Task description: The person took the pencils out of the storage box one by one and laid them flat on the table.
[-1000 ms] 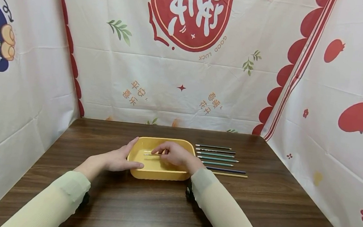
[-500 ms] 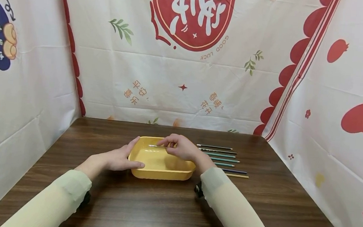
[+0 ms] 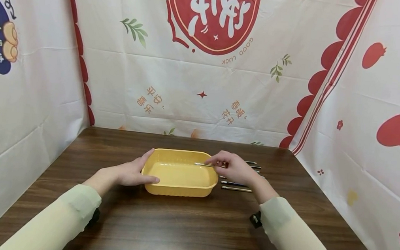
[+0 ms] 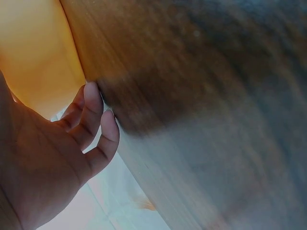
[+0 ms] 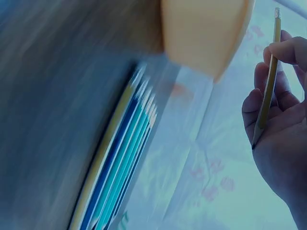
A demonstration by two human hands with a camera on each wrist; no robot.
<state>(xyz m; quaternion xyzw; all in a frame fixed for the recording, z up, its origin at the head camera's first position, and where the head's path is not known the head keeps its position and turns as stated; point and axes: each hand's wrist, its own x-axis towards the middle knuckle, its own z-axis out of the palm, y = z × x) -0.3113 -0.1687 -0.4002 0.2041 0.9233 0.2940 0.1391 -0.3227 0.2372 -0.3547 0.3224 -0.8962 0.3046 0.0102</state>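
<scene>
A yellow plastic bin [image 3: 178,192] stands on the table. My left hand [image 3: 129,172] holds it at its left end, the thumb over the near rim and the index finger up by the far left corner. The left wrist view shows the other fingers bent against the outer wall. My right hand [image 3: 233,167] pinches a yellow pencil [image 5: 269,86] between thumb and fingers, above the bin's right rim. In the right wrist view its eraser end points up and its dark tip lies near the palm. Partly beneath that hand lies a row of pencils [image 3: 236,189].
In the right wrist view the row [image 5: 122,158] holds yellow, dark blue and teal pencils, side by side to the right of the bin. Printed cloth walls [image 3: 189,80] enclose the back and sides of the dark wooden table [image 3: 148,223].
My right hand has lifted the pencil from inside the bin and carried it rightward to the right rim, over the pencil row. The left hand has stayed on the bin.
</scene>
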